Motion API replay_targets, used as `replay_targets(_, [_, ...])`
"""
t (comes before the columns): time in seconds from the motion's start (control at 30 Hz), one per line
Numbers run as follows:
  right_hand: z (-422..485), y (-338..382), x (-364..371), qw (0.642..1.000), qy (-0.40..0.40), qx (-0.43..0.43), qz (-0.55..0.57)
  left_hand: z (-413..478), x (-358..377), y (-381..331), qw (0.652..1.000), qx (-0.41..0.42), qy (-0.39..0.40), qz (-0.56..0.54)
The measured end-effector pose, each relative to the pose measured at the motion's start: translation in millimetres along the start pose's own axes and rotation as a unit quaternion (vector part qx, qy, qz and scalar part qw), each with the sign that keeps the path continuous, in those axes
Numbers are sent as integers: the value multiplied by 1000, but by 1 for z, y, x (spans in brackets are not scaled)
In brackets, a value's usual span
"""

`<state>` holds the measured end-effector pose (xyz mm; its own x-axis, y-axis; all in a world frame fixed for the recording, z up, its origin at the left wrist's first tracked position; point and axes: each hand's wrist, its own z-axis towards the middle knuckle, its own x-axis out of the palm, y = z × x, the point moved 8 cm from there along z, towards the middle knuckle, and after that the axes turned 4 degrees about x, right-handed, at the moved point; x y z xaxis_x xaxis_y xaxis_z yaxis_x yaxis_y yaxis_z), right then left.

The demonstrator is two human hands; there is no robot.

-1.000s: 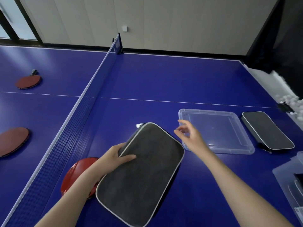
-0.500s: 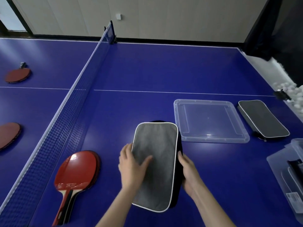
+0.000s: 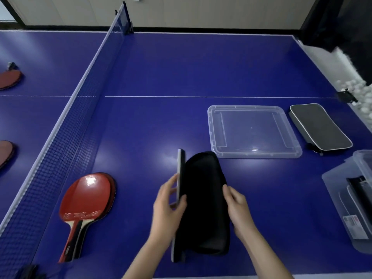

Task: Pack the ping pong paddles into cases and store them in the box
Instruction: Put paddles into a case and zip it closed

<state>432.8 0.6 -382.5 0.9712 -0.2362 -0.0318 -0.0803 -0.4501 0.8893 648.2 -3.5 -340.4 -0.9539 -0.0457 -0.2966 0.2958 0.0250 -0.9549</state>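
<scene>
Soft, light and floppy, the case lies open on the surface beside the paddles, the left hand's fingers pinching its upright flap and the right hand's curled on its right rim, probably the firmest holds.

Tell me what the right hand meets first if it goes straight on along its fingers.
The open case: the right hand grips its right edge, fingers aimed across the black lining toward the raised flap held by the left hand. Depth is unclear.
</scene>
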Motion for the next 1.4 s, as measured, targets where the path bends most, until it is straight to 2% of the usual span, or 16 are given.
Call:
replay_targets(0.1, [10,-11,-49,998,-52,6,-45,2,-48,22,991,19,-66,111])
replay_targets(0.17, [16,-24,-81,994,-70,26,-75,0,-72,51,981,-12,-91,171])
replay_targets(0.23, [21,-43,-104,989,-72,55,-120,-6,-83,83,974,-56,-91,199])
replay_targets(0.33, [24,-74,-125,967,-105,98,-210,-13,-72,118,966,-96,-41,238])
replay_targets(0.4, [20,-78,-132,936,-166,74,-303,-17,-57,133,952,-123,-5,280])
replay_targets(0.5, [8,-60,-116,856,-246,-70,-449,-20,-30,129,904,-91,15,418])
replay_targets(0.57, [3,-53,-81,808,-211,-163,-525,-22,2,120,878,-41,78,470])
replay_targets(0.63, [3,-62,-38,767,-97,-204,-600,-28,33,122,841,4,163,517])
replay_targets(0.7, [9,-81,-14,734,2,-193,-651,-31,48,135,821,5,204,533])
replay_targets(0.8, [22,-109,-17,710,47,-134,-690,-30,47,151,811,-14,199,550])
replay_targets(0.93, [24,-117,-24,703,19,-101,-704,-33,43,156,803,-51,181,565])
replay_targets(1.1, [21,-117,-23,697,13,-92,-711,-34,44,157,811,-50,175,555])
replay_targets(1.27, [20,-117,-21,680,40,-84,-728,-34,47,157,813,-50,216,539])
replay_targets(1.33, [17,-106,-14,698,32,-86,-710,-30,46,150,838,-34,234,491])
replay_targets(1.4, [13,-81,1,737,-14,-108,-668,-21,31,133,885,-12,213,413])
